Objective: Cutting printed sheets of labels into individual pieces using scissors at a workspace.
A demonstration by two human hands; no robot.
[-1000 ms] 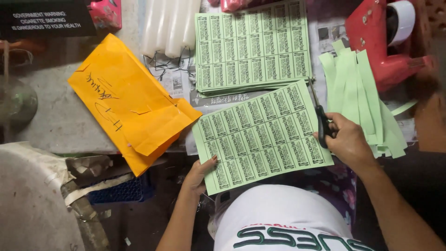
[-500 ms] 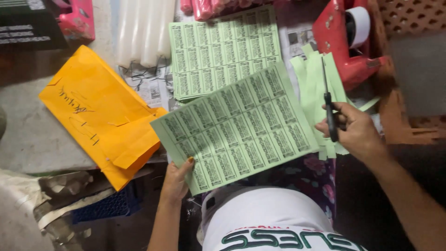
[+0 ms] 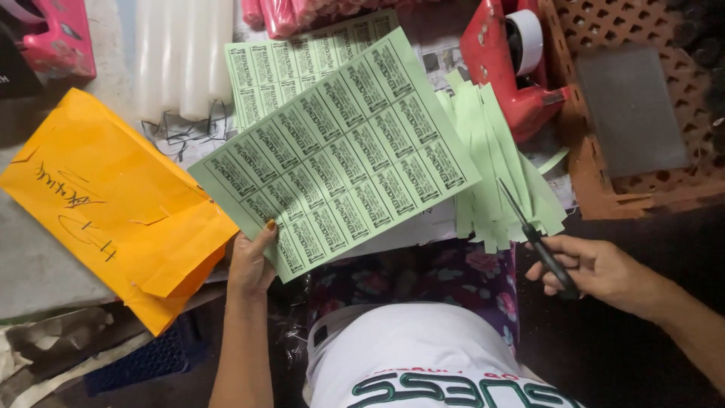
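Head view down on a crowded grey table [image 3: 45, 264]. Left hand [image 3: 251, 261], grip pinched on the lower corner of a green label sheet [image 3: 340, 151], lifted and tilted above the clutter. Right hand [image 3: 596, 268], grip closed round black scissors [image 3: 538, 242], blades together, pointing up beside cut green strips [image 3: 498, 174]. Second label sheet [image 3: 287, 60] flat beneath. Orange envelope [image 3: 113, 204] at left; white candles [image 3: 181, 57] behind; red tape dispenser [image 3: 513, 60] and brown lattice basket [image 3: 604, 151] at right.
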